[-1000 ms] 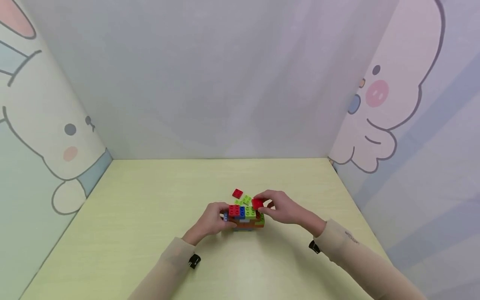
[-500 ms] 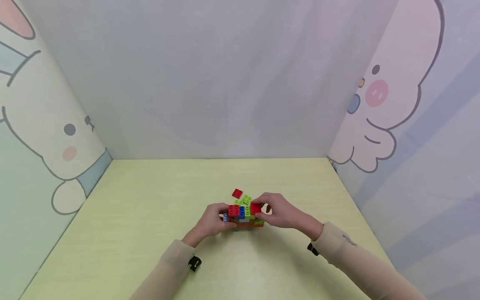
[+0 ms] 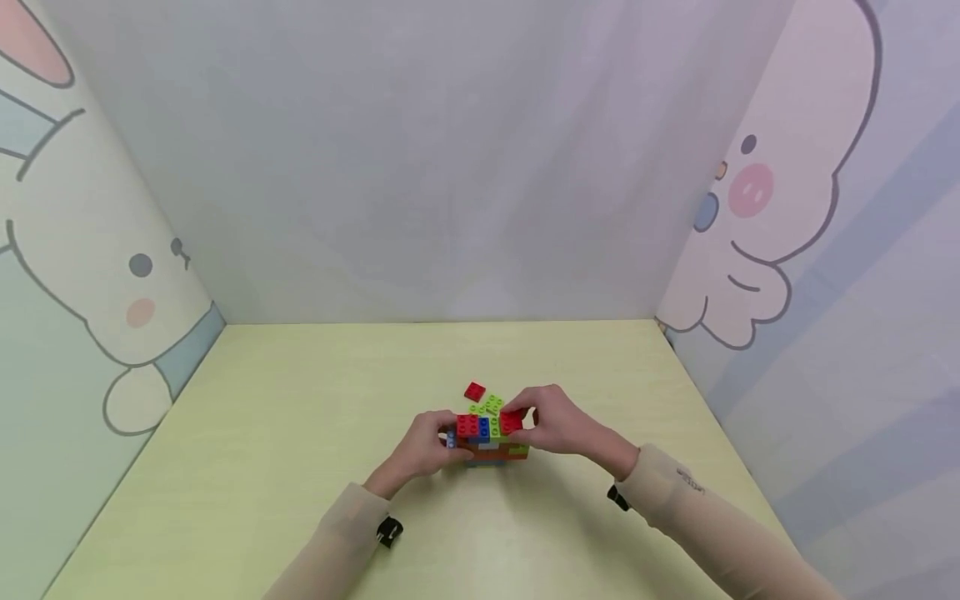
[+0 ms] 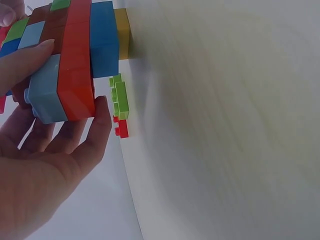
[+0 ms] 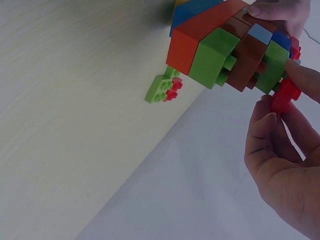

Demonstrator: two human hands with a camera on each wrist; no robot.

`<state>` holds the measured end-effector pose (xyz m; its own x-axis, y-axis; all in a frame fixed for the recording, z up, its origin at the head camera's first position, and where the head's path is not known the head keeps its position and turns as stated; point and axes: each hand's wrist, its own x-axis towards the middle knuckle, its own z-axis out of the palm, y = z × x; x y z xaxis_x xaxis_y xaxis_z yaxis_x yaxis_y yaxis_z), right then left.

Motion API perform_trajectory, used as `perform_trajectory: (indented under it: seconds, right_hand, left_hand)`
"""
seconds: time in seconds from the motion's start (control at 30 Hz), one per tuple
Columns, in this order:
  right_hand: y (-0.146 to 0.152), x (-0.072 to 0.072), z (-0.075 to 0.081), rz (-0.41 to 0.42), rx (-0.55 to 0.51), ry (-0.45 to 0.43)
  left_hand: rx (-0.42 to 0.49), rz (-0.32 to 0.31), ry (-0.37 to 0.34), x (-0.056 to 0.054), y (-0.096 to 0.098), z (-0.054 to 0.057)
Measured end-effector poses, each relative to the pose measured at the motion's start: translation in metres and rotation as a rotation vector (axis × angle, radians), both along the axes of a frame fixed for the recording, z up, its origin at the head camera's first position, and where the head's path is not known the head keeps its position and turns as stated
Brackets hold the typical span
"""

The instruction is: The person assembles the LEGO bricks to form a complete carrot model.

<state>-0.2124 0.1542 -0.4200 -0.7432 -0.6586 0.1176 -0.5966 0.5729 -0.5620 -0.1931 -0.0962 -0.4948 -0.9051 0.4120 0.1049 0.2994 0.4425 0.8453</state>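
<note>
My left hand (image 3: pixel 420 446) grips the left end of a stack of toy building bricks (image 3: pixel 491 451). In the left wrist view, its thumb lies along one side of the stack (image 4: pixel 76 70) and the fingers reach round the other. The stack has orange, brown, green and blue layers above a yellow brick (image 4: pixel 123 32). My right hand (image 3: pixel 562 425) pinches a thin red brick (image 3: pixel 512 422) at the top right of the stack. The right wrist view shows this red brick (image 5: pixel 285 95) against a green brick (image 5: pixel 274 65); whether it is pressed down fully is hard to tell.
Behind the stack, a loose red brick (image 3: pixel 475 391) and light green bricks (image 3: pixel 493 404) lie on the pale yellow table (image 3: pixel 315 400). A grey curtain wall (image 3: pixel 442 167) stands at the back, with printed cartoon panels on both sides.
My right hand has come slightly left and down, bringing the red brick onto the top right of the stack. The left hand keeps its grip in the same place.
</note>
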Motion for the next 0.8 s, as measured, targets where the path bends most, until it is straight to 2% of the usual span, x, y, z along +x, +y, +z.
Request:
perform_trajectory:
  seconds: [0.13, 0.27, 0.67, 0.8]
  right_hand:
    - [-0.003, 0.000, 0.006, -0.022, 0.044, -0.032]
    - [-0.006, 0.000, 0.010, -0.025, 0.073, -0.026]
    - [-0.013, -0.004, 0.015, -0.008, 0.112, -0.077]
    - [-0.013, -0.003, 0.016, -0.026, 0.115, -0.081]
  left_hand:
    - [0.004, -0.004, 0.013, 0.000, 0.000, -0.001]
    - [-0.003, -0.002, 0.018, 0.000, 0.000, 0.000]
    - [-0.010, -0.004, 0.019, -0.001, -0.002, -0.001]
    - [-0.001, -0.006, 0.023, -0.001, -0.002, 0.000]
